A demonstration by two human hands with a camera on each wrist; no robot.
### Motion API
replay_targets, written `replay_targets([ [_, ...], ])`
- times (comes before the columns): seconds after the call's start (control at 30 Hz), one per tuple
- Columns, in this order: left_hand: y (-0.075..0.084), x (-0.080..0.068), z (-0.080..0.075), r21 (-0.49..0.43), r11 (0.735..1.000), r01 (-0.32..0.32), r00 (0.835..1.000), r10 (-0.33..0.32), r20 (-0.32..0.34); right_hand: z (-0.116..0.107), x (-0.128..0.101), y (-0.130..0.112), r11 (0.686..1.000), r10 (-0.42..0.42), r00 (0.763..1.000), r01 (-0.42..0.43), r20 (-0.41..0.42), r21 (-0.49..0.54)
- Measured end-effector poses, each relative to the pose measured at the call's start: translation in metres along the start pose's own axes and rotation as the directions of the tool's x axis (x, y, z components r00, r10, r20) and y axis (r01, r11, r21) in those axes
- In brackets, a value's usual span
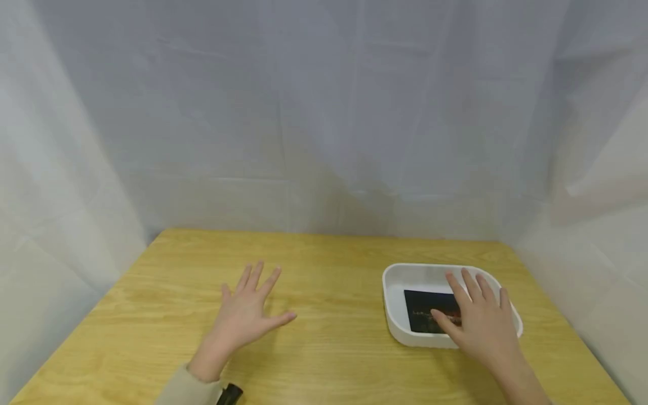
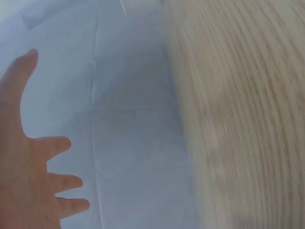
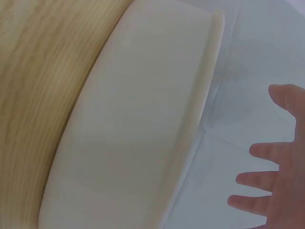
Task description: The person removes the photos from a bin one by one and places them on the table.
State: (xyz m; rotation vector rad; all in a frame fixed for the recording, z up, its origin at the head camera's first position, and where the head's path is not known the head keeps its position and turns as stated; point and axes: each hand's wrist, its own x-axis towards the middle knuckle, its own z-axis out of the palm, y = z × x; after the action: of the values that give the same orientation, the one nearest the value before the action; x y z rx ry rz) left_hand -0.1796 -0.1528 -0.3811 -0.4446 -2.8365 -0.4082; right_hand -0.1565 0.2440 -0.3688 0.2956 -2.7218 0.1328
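A white tray (image 1: 393, 281) sits on the right part of the wooden table (image 1: 329, 264), with a black card (image 1: 422, 309) lying flat inside it. My right hand (image 1: 481, 320) hovers over the tray's near right side with fingers straight and spread, covering part of the card; it holds nothing. My left hand (image 1: 248, 312) is spread flat, palm down, over the bare table left of centre, holding nothing. The right wrist view shows the tray's outer wall (image 3: 138, 129) and my straight fingers (image 3: 267, 176). In the left wrist view my spread fingers (image 2: 52, 162) show beside the table edge (image 2: 238, 119).
White cloth walls (image 1: 324, 112) close in the table at the back and on both sides. A small black object (image 1: 230, 395) lies at the near edge by my left sleeve (image 1: 184, 388).
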Motion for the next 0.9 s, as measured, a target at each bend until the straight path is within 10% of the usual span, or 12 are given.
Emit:
replay_targets([
  [0.4, 0.007, 0.006, 0.016, -0.003, 0.997, -0.08, 0.997, 0.081, 0.012, 0.006, -0.004, 0.017, 0.998, -0.024, 1.0, 0.023, -0.006, -0.056],
  [0.9, 0.055, 0.032, 0.035, -0.019, 0.975, -0.223, 0.973, 0.223, 0.057, 0.019, -0.02, 0.062, 0.998, 0.039, 0.996, -0.042, 0.083, 0.041],
])
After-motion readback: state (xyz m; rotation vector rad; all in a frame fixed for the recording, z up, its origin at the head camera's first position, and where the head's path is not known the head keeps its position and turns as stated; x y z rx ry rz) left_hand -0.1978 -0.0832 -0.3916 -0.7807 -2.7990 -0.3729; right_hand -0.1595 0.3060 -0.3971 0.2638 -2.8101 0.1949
